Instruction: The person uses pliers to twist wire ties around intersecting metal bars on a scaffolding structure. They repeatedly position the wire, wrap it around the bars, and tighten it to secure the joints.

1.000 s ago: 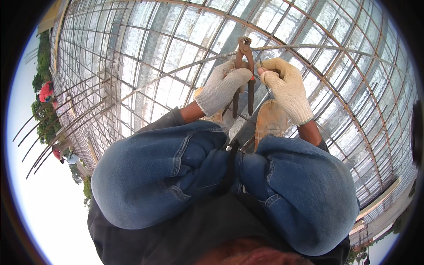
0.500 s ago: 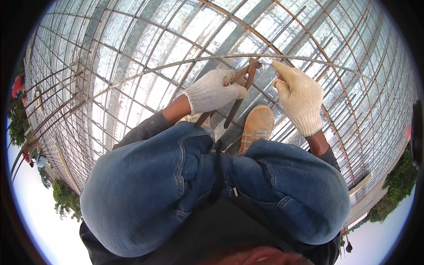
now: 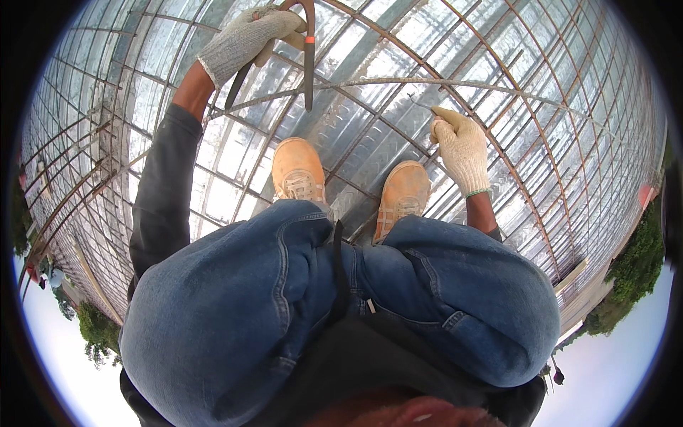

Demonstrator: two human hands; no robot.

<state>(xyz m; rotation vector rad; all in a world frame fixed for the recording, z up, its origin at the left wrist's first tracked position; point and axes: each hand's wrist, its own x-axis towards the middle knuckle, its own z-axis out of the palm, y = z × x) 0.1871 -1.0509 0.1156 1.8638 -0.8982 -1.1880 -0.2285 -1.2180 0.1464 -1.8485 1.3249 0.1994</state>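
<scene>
My left hand, in a whitish knitted glove, is raised far forward and closed on a pair of pincers. Their long handles hang down with dark grips; the jaws are out of the frame at the top. My right hand, gloved too, is closed in a pinch on a thin piece of wire with a bent end. The wire points left, just beneath a loose-looking curved rebar that crosses over the rebar mesh.
Corrugated metal decking lies under the mesh. My orange shoes stand between the bars, below my bent, jeans-clad knees. Denser bars overlap at the left. A wooden strip lies at the right edge, with trees beyond.
My left hand has swung forward and left with the pincers, away from the wire. My right hand has shifted slightly down and left, with the wire in its fingers. Both shoes now show.
</scene>
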